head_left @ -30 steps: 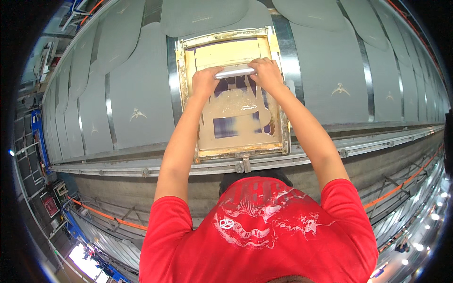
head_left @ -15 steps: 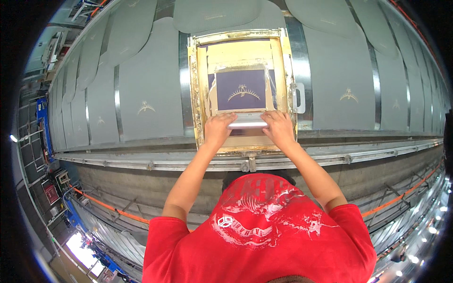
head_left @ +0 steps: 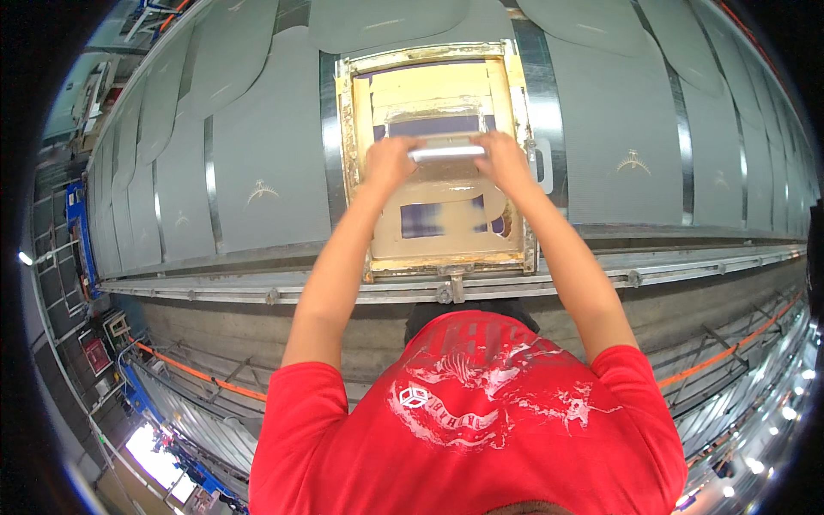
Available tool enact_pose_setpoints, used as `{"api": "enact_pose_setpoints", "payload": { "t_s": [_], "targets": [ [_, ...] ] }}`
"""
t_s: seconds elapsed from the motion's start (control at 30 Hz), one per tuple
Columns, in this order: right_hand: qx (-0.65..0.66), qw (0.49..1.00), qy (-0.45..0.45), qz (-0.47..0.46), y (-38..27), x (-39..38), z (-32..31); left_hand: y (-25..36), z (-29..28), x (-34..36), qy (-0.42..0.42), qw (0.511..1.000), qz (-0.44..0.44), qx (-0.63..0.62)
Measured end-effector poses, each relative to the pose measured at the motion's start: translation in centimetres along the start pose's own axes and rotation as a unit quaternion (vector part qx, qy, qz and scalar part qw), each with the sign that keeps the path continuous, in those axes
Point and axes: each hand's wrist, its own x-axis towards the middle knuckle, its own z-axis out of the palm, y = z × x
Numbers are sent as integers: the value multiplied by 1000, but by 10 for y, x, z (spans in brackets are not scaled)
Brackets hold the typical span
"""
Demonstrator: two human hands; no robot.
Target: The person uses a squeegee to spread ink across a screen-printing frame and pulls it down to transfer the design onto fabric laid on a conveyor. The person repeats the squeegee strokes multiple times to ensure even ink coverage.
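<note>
A silver squeegee (head_left: 448, 152) spans the inside of a screen-printing frame (head_left: 346, 172), which lies flat on the long table. My left hand (head_left: 392, 163) grips its left end, and my right hand (head_left: 504, 159) grips the right end. Both hands are slightly smeared by motion. Beige ink (head_left: 429, 184) coats the mesh on the near side of the squeegee. A dark purple patch of mesh (head_left: 421, 221) shows through close to the frame's near edge. Under the squeegee and ink, the stencil's middle is hidden.
Grey fabric panels (head_left: 266, 146) cover the table on both sides, some bearing a small pale arched print (head_left: 633, 160). A metal rail with stops (head_left: 635, 278) runs along the near edge. A white handle-like piece (head_left: 544, 166) sits at the frame's right side.
Both hands have moved the squeegee away from me, from the near part of the screen toward its far part. Beige ink now covers the arched design that was visible before.
</note>
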Motion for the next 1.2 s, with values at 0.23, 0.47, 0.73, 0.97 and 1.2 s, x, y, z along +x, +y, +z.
{"api": "enact_pose_setpoints", "payload": {
  "t_s": [0.23, 0.47, 0.73, 0.97, 1.2],
  "targets": [
    [10, 998, -63, -19, -30, -127, 15, 8, 42, -137, 40, 997, 53, -48],
    [53, 951, 235, 192, 85, -48, -19, 13, 43, -149, 51, 995, 58, -60],
    [118, 936, 257, 210, 37, -18, -19, -2, 39, -185, 107, 988, 72, -87],
    [175, 930, 267, 183, -89, 28, 102, -144, -19, -227, 108, 990, 33, -86],
    [200, 929, 219, 221, -163, 47, 169, -242, -43, -248, 60, 997, 26, -30]
  ]
}}
